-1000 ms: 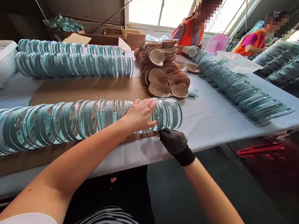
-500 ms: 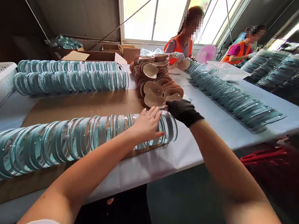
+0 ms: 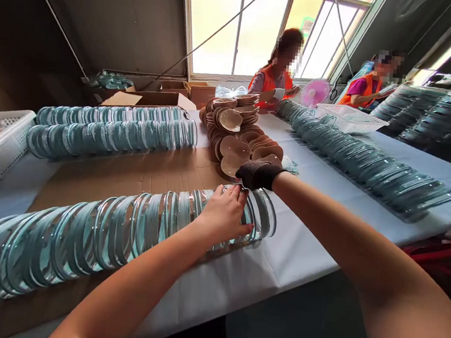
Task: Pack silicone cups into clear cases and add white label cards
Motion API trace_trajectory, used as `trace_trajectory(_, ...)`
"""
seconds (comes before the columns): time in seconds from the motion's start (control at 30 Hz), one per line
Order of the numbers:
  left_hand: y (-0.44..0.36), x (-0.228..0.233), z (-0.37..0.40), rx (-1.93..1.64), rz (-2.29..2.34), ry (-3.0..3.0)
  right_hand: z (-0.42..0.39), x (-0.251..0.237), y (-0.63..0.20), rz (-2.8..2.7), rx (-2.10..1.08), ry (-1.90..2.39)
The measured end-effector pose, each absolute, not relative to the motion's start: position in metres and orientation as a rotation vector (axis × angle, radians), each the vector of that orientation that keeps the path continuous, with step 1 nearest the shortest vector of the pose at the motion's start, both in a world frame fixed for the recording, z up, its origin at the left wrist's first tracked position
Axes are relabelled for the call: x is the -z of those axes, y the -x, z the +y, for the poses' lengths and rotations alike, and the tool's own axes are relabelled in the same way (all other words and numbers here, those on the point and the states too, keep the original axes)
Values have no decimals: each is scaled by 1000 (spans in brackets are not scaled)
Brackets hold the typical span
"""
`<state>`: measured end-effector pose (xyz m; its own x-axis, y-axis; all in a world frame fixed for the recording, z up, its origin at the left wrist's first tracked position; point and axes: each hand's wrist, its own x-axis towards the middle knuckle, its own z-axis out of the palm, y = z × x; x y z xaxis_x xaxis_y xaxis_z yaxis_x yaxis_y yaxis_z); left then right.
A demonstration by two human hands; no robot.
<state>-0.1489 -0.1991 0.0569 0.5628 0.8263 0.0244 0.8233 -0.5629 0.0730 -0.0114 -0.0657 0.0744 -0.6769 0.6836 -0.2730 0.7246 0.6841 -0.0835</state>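
A long row of clear, teal-tinted curved plastic pieces (image 3: 122, 228) stands on edge along the near side of the table. My bare left hand (image 3: 224, 214) rests over its right end, thumb apart, fingers bent across the pieces. Beside those fingertips is my right hand (image 3: 255, 175) in a black dotted glove, its fingers bent down and closed at the row's top edge. Whatever they pinch is hidden. Just beyond lies a pile of glossy brown rounded pads (image 3: 233, 151), stacked in overlapping layers; the glove covers part of the nearest ones.
Two more clear rows (image 3: 112, 135) lie at back left on brown cardboard (image 3: 128, 172), another row (image 3: 364, 156) at right. White baskets (image 3: 5, 140) (image 3: 349, 120) stand left and far right. A co-worker in an orange vest (image 3: 272, 82) sits across, another (image 3: 366, 90) farther right; a pink fan (image 3: 314, 92) stands behind.
My right hand has shifted left, closer to my left fingertips. My left fingers are more bent and bunched over the row. The view has tilted upward slightly.
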Motion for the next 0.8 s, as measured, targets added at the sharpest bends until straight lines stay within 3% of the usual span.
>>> trace_trajectory(0.27,148,-57,-197,-54,1423,-2640,-130,-72,-49,3001,478,-1324)
trace_trajectory(0.53,149,-59,-196,-15,1421,-2592,-272,20,-64,3006,407,-2003)
trace_trajectory(0.63,150,-55,-193,-13,1428,-2590,-285,44,-57,2930,666,-2178)
trace_trajectory(0.8,152,-66,-200,-168,1380,-2640,-279,44,-69,2509,1499,-2761)
